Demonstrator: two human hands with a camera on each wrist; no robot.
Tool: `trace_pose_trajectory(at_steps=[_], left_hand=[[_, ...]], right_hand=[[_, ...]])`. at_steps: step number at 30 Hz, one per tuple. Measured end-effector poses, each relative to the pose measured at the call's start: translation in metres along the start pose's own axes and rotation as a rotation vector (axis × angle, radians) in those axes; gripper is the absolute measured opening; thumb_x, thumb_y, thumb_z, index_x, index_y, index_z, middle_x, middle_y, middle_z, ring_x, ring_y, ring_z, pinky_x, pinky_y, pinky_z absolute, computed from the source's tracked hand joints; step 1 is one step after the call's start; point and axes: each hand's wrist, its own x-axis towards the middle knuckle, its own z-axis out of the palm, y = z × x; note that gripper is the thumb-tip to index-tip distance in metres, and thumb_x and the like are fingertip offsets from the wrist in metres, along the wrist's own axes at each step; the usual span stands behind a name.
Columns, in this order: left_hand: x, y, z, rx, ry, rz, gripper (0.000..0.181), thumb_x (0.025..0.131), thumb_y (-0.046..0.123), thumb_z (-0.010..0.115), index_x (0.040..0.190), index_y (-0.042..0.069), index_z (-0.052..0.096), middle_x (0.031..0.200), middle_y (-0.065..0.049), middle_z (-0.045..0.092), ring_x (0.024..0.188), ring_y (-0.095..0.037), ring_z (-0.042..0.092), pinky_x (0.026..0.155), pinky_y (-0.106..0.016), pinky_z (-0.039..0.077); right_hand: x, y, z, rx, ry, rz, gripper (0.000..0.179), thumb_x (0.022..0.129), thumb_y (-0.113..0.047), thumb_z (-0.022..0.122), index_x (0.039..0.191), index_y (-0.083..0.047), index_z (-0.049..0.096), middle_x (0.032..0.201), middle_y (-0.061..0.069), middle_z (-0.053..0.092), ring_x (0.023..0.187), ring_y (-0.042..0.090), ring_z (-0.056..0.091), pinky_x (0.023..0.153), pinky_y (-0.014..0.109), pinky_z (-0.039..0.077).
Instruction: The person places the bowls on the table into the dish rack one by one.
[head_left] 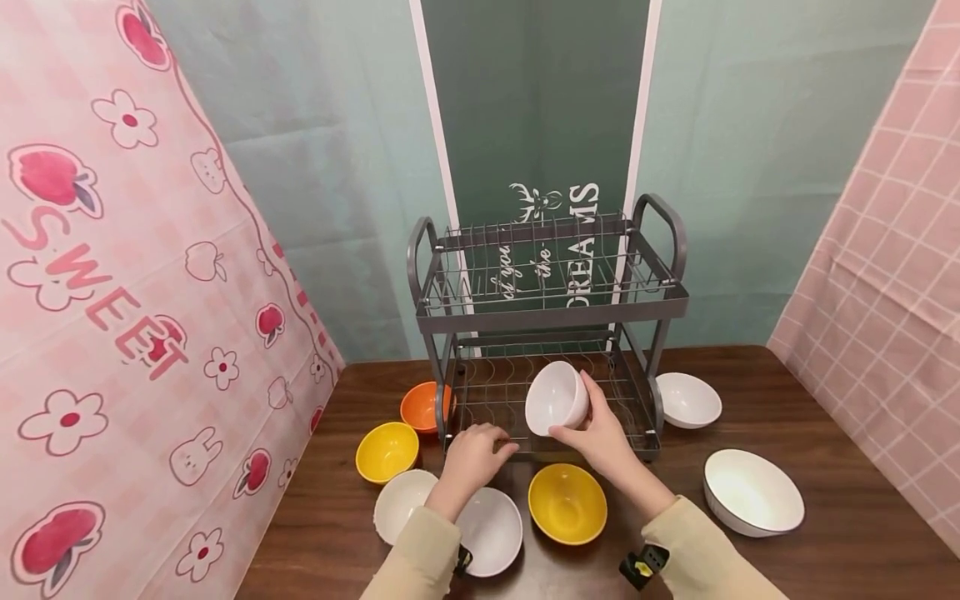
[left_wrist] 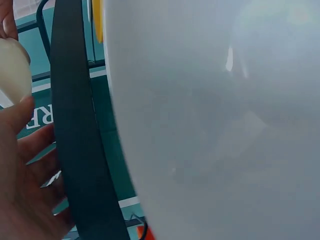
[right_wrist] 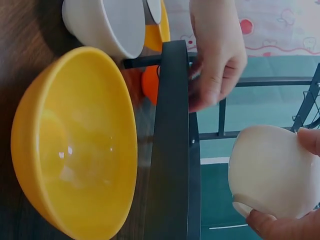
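Seen from the head, green cloth [head_left: 300, 208] hangs at twelve o'clock, pink apple-print cloth [head_left: 150, 275] at nine, pink checked cloth [head_left: 900, 250] at three. The brown wooden table [head_left: 322, 500] fills six o'clock, bearing a dark two-tier rack [head_left: 551, 317]. The right hand [head_left: 603, 433] pinches a tilted small white bowl [head_left: 553, 398] by the lower tier; the left hand [head_left: 474, 460], fingers apart, is at the bowl's eight o'clock.
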Motion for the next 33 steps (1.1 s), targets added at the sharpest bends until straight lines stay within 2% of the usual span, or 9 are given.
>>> trace_pose_trajectory(at_steps=[3,6,13,18,24,33], left_hand=[[0.0,-0.003,0.004,-0.026,-0.095,-0.02,0.029,0.084,0.045,0.062,0.095,0.019,0.071,0.087,0.006,0.067,0.08,-0.014,0.062,0.073,-0.034,0.05],[-0.001,-0.003,0.007,-0.051,-0.147,-0.033,0.026,0.085,0.041,0.062,0.097,0.02,0.07,0.091,0.005,0.068,0.081,-0.014,0.063,0.071,-0.032,0.051],[0.002,-0.001,0.01,-0.073,-0.172,-0.029,0.018,0.088,0.036,0.06,0.093,0.023,0.071,0.087,0.008,0.07,0.074,-0.013,0.063,0.062,-0.03,0.047],[0.003,-0.001,0.011,-0.05,-0.166,-0.004,0.017,0.088,0.037,0.058,0.09,0.025,0.071,0.083,0.01,0.07,0.073,-0.012,0.062,0.062,-0.028,0.046],[0.004,-0.001,0.01,-0.078,-0.201,-0.014,0.019,0.089,0.038,0.057,0.089,0.025,0.071,0.081,0.01,0.068,0.071,-0.01,0.059,0.061,-0.028,0.045],[0.005,-0.008,0.006,-0.131,-0.254,-0.046,0.017,0.089,0.035,0.057,0.084,0.025,0.07,0.07,0.013,0.061,0.063,-0.005,0.05,0.059,-0.027,0.039]], right_hand=[[0.005,0.001,-0.001,-0.034,-0.002,0.004,0.099,0.075,-0.019,0.076,0.148,-0.009,0.01,0.146,0.023,0.024,0.127,0.041,0.04,0.1,0.05,0.04],[0.011,0.003,-0.002,-0.056,0.007,0.006,0.099,0.075,-0.019,0.076,0.148,-0.008,0.01,0.146,0.023,0.026,0.125,0.041,0.041,0.099,0.051,0.04],[0.03,0.006,-0.004,-0.073,0.019,-0.014,0.099,0.074,-0.017,0.076,0.148,-0.008,0.011,0.147,0.021,0.025,0.127,0.041,0.038,0.1,0.055,0.037],[0.041,0.008,-0.003,-0.12,0.013,-0.033,0.098,0.074,-0.017,0.076,0.147,-0.006,0.012,0.146,0.022,0.027,0.126,0.042,0.039,0.098,0.057,0.038],[0.056,0.012,0.001,-0.188,0.003,-0.053,0.098,0.073,-0.013,0.076,0.147,-0.004,0.012,0.145,0.024,0.028,0.124,0.044,0.041,0.097,0.058,0.039],[0.081,0.013,0.016,-0.223,-0.047,-0.024,0.1,0.073,-0.014,0.076,0.148,-0.004,0.01,0.145,0.023,0.028,0.122,0.042,0.042,0.097,0.055,0.041]])
